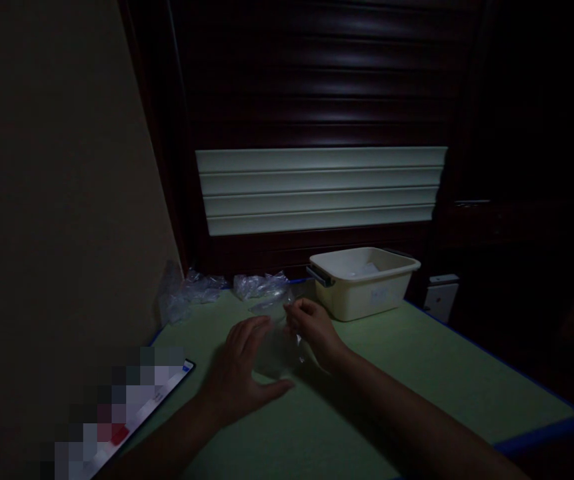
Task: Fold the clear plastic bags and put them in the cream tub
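A clear plastic bag (277, 347) hangs between my hands over the green table (417, 373). My right hand (314, 330) pinches the bag's upper edge with its fingers closed on it. My left hand (239, 373) is beside the bag with its fingers spread and its thumb out, touching or almost touching the bag's side. The scene is dim, and the bag's lower part is hard to see.
A cream plastic tub (361, 280) with a grey handle stands at the back of the table. Crumpled clear bags (217, 288) lie along the back left edge. A tablet (131, 413) lies at the front left. The table has a blue border (541, 437).
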The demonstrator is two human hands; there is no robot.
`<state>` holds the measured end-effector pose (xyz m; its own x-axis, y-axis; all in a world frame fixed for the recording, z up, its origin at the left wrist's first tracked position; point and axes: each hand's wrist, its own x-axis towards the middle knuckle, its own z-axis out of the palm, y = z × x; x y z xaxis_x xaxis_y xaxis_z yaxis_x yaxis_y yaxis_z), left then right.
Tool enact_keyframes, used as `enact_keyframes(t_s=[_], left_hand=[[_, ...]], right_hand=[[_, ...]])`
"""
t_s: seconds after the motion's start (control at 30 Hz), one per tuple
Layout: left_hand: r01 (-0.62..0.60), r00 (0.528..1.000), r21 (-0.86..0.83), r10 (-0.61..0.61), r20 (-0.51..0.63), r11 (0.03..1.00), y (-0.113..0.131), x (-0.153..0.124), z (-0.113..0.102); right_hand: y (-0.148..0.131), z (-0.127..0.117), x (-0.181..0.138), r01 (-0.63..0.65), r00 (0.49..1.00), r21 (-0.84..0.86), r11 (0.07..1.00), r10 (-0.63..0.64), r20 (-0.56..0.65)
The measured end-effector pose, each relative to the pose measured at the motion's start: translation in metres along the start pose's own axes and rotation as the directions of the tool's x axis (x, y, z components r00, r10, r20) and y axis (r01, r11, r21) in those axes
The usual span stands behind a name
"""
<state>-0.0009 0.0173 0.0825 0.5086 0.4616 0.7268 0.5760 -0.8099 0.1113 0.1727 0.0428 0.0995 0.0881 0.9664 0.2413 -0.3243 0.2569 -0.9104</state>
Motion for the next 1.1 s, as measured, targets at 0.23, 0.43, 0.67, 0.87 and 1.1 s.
enact_keyframes(t_s=[0.23,0.43,0.67,0.87,1.1], left_hand=[[0.128,0.991,-0.091,-0.13,-0.016,0.988,-0.004,0.0,0.009],[0.363,0.908,-0.301,-0.407,-0.099,0.882,-0.016,0.005,0.008],[0.547,0.697,-0.546,-0.707,-0.124,0.635,-0.027,0.007,0.011],[0.541,0.619,-0.642,-0.774,-0.134,0.543,-0.027,0.013,0.008],[0.541,0.647,-0.631,-0.754,-0.11,0.556,-0.015,0.017,0.004]], right_hand=[[0.0,0.005,-0.002,0.053,0.989,-0.046,0.998,-0.046,0.137],[-0.003,0.004,-0.007,0.096,0.983,-0.079,0.992,-0.082,0.164],[-0.002,0.002,-0.007,0.174,0.98,-0.167,0.971,-0.153,0.131],[0.01,0.001,-0.001,0.155,0.988,-0.29,0.944,-0.15,0.038],[0.02,-0.003,0.004,0.158,0.984,-0.396,0.905,-0.11,0.143]])
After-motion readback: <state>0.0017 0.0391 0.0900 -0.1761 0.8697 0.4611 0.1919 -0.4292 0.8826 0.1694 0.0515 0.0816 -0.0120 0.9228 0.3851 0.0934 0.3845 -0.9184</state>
